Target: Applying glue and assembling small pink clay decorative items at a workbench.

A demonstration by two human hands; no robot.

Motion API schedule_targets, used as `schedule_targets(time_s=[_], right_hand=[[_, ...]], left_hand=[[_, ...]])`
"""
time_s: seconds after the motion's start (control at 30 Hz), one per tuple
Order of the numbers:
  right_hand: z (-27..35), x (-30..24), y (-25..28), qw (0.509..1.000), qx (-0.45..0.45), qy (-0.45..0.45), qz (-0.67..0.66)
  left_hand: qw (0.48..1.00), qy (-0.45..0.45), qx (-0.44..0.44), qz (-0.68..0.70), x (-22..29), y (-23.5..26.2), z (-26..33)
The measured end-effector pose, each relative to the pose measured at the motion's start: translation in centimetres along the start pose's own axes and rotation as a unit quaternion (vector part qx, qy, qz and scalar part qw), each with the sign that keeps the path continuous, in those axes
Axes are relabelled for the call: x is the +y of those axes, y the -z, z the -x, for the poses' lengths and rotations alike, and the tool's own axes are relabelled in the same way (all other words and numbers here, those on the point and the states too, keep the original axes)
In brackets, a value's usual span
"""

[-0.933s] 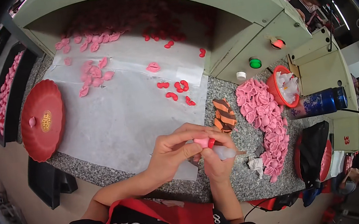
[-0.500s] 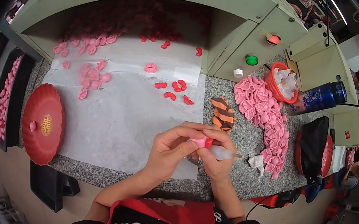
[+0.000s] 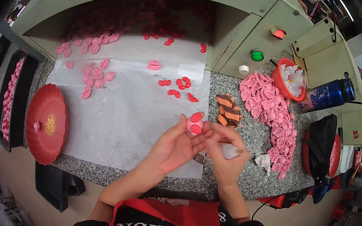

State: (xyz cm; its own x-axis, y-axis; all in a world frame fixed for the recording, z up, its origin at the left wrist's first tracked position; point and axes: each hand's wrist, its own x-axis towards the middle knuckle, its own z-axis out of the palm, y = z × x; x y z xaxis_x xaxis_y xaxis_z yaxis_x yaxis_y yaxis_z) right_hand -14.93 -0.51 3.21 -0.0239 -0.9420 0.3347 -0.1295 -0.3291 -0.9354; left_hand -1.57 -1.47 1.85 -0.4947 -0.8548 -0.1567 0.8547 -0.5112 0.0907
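My left hand (image 3: 174, 147) holds a small pink piece with red patches (image 3: 195, 124) up between thumb and fingertips, above the near edge of the white sheet (image 3: 118, 116). My right hand (image 3: 226, 155) sits right beside it, fingers curled around a small whitish object (image 3: 230, 151) and fingertips touching the left hand's fingers. Small red pieces (image 3: 177, 87) lie on the sheet just beyond, and a heap of pink pieces (image 3: 267, 107) lies to the right.
A red round tray (image 3: 46, 122) rests at the left. Orange and brown striped pieces (image 3: 228, 109) lie by the hands. A red basket (image 3: 289, 79), a blue bottle (image 3: 325, 95) and a machine with red and green buttons (image 3: 256, 55) stand right. More pink pieces (image 3: 95, 76) lie farther back.
The pink piece has been lifted and turned so its red patches face up. My right hand has dropped slightly lower beside it.
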Motion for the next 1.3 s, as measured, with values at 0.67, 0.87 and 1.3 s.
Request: schedule_targets(time_s=[0.67,0.87,1.3], right_hand=[[-1.8,-1.0,2.0,0.931,-0.083,-0.286,-0.210],[-1.9,0.2,2.3,0.905,-0.079,-0.346,-0.235],[-0.8,-1.2,0.2,0.999,0.010,0.004,0.030]], left_hand=[[0.979,0.042,0.008,-0.198,0.8,0.4,0.0],[0.979,0.056,0.010,-0.196,0.2,1.5,-0.3],[0.998,0.053,-0.019,-0.016,0.0,0.7,-0.2]])
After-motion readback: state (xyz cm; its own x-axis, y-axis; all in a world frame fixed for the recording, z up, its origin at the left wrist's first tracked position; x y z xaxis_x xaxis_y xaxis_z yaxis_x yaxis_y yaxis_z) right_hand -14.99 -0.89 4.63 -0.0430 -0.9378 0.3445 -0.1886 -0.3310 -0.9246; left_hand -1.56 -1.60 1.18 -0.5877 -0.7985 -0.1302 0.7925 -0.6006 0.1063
